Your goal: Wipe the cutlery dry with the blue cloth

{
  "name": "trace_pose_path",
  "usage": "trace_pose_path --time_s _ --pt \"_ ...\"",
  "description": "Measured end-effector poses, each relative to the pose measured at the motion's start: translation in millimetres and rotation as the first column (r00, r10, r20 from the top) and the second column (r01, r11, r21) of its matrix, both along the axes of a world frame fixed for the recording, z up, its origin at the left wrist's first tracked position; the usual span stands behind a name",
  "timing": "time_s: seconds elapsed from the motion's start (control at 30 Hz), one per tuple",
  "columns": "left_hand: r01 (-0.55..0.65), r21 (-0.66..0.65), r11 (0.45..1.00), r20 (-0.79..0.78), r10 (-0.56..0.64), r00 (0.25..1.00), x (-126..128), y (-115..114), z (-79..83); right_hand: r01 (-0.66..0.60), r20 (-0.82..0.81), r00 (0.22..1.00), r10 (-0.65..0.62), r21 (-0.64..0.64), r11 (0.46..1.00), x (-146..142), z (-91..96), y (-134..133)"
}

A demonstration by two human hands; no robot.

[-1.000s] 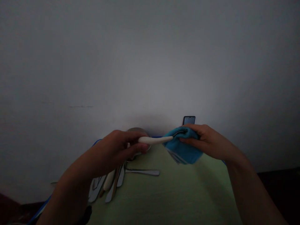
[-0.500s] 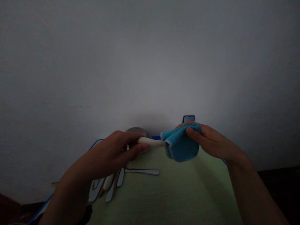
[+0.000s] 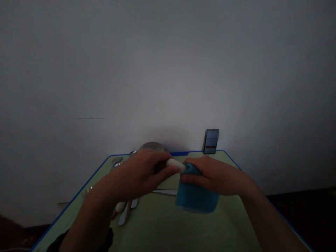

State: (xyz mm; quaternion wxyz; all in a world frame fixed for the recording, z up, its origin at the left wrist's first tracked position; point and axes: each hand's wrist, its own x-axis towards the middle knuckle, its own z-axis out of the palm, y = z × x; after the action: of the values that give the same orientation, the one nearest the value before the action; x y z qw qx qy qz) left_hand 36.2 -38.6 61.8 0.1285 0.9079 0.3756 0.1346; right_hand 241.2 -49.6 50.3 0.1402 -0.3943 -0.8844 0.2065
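Note:
My left hand [image 3: 147,173] pinches a smooth white utensil handle [image 3: 175,165] between thumb and fingers. The handle's far end goes into a blue cloth [image 3: 198,200] with a pale edge, so what sits there is hidden. My right hand [image 3: 215,175] is closed on the cloth, thumb at the near side, wrapping it around that end while the lower part hangs over the table. Beneath my left forearm lie several pieces of cutlery [image 3: 124,215], partly covered. One metal utensil handle [image 3: 165,192] lies crosswise just behind the cloth.
A round metal bowl [image 3: 153,145] stands at the back of the pale green table [image 3: 157,231], partly behind my left hand. A phone [image 3: 210,143] leans against the wall [image 3: 168,77] at the back right. A spoon [image 3: 117,160] lies by the table's back left corner.
My right hand has come down and left, closer to my left hand, with the cloth now wrapped round the handle's end. The handle tilts down to the right, and more of the phone shows.

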Motion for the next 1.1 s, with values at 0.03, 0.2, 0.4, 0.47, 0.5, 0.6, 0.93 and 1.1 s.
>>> trace_pose_path --time_s 0.03,0.2,0.4,0.47,0.5,0.6,0.93,1.1 --pt "-0.003 -0.022 1.0 0.0 0.003 1.0 0.2 -1.4 0.3 -0.027 -0.003 1.0 0.027 -0.004 1.0 -0.1 0.8 -0.5" --pt "-0.002 -0.133 0.991 -0.031 -0.002 1.0 4.5 -8.2 -0.3 -0.131 0.004 0.991 0.132 -0.055 0.99 -0.8 3.3 -3.8" --pt "0.027 -0.148 0.989 -0.025 -0.031 0.999 1.3 -5.4 0.0 -0.162 -0.03 0.987 0.159 -0.105 0.981 0.1 4.5 -0.9" --pt "0.027 -0.152 0.988 -0.001 -0.028 1.0 -2.4 -3.8 1.2 -0.158 -0.036 0.987 0.154 -0.12 0.98 1.0 5.1 0.7" --pt "0.026 -0.155 0.988 0.009 -0.025 1.0 -4.2 -3.3 1.7 -0.156 -0.042 0.988 0.152 -0.127 0.98 1.6 5.3 1.3" --pt "0.022 -0.155 0.988 0.034 -0.017 0.999 -8.2 -2.5 1.8 -0.148 -0.054 0.989 0.141 -0.168 0.975 3.9 5.8 2.7" --pt "-0.022 -0.151 0.988 0.095 0.037 0.995 -18.5 -2.3 -1.8 -0.018 -0.109 0.994 0.003 -0.129 0.991 18.8 3.6 7.1" --pt "-0.008 -0.249 0.969 -0.017 0.003 1.0 -11.0 -5.1 -8.8 -0.006 -0.068 0.998 0.01 0.053 0.999 10.7 1.7 6.3"
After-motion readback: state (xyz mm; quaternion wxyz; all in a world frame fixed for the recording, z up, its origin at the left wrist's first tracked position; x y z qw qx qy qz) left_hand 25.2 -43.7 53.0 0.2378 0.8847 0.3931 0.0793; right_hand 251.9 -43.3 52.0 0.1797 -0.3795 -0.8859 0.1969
